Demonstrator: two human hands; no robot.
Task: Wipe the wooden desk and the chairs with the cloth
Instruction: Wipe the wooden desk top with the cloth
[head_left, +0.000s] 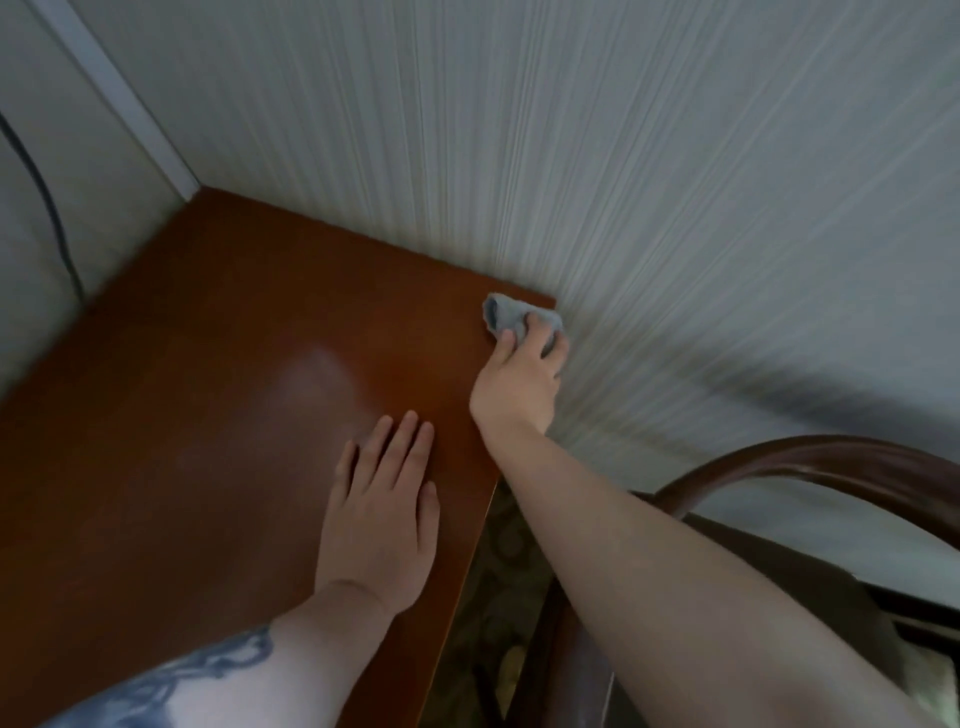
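The reddish-brown wooden desk (218, 395) fills the left and middle of the view, pushed into a wall corner. At its far right corner lies a small grey cloth (506, 312), bunched up, and my right hand (519, 379) grips it with curled fingers against the desk's corner by the wall. My left hand (382, 519) rests flat on the desk top near its right edge, fingers straight and together, holding nothing. A dark wooden chair (810, 467) with a curved back stands to the right of the desk, under my right forearm.
Striped pale wallpaper (623, 156) runs behind and to the right of the desk. A white corner trim (135, 119) and a dark cable (47, 197) are at the left wall. Patterned flooring (498, 597) shows in the gap between desk and chair.
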